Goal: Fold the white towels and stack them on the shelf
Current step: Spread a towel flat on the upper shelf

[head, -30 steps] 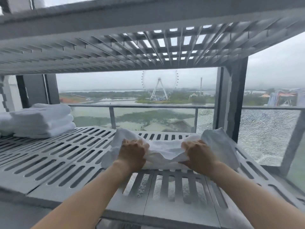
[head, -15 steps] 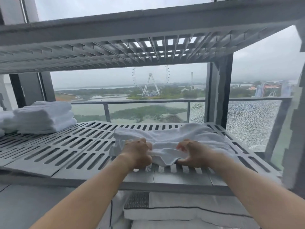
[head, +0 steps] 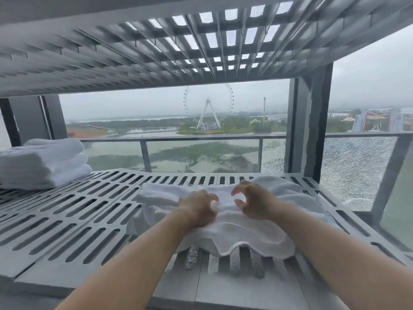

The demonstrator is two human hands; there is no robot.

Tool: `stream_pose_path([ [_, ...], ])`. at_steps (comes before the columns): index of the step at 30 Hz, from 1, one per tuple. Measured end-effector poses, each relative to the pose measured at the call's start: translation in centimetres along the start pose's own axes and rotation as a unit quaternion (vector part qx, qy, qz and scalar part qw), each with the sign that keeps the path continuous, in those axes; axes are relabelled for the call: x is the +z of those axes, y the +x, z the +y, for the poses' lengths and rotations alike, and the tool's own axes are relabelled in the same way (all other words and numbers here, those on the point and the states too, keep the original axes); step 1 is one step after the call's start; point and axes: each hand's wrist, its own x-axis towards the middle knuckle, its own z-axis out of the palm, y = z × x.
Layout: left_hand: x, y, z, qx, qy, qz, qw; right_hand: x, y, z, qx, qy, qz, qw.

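Item: loose white towel (head: pixel 241 229), rumpled, on right half of slatted shelf (head: pixel 73 222), front hem wavy near shelf lip; left hand (head: pixel 197 208) curled shut, pinching towel fabric; right hand (head: pixel 252 202) half open, fingers clawed above cloth, holding nothing. Step judged: gathering for fold; advise flattening wrinkles first, aligning hems, keeping cloth back from lip. Surroundings: folded towel stack (head: pixel 44 164) far left, well apart; upper shelf (head: pixel 156 45) low overhead, limits lift; window beyond.

Ferris wheel (head: pixel 208 107) beyond glass railing (head: pixel 201 138); shattered pane (head: pixel 355 166) right.
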Motion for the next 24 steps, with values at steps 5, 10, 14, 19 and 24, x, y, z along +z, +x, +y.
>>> stream_pose_path([
  [5, 1.3, 4.3, -1.1, 0.036, 0.016, -0.078, 0.996, 2.2, 3.9, 3.4, 0.045, 0.022, -0.116, 0.992],
  [10, 1.0, 8.0, -1.5, 0.018, 0.028, -0.128, 0.991, 2.2, 7.1, 6.2, 0.029, -0.018, -0.165, 0.986],
  [14, -0.1, 9.9, -1.5, 0.037, 0.040, -0.131, 0.990, 1.3, 8.3, 7.9, -0.015, -0.064, -0.111, 0.992],
  [19, -0.1, 11.5, -1.6, 0.017, 0.070, -0.146, 0.987, 0.7, 8.9, 10.3, 0.004, -0.166, -0.092, 0.982],
  [24, 0.8, 12.9, -2.0, -0.007, 0.106, -0.086, 0.991, 1.4, 9.3, 10.5, 0.038, -0.191, -0.074, 0.978],
])
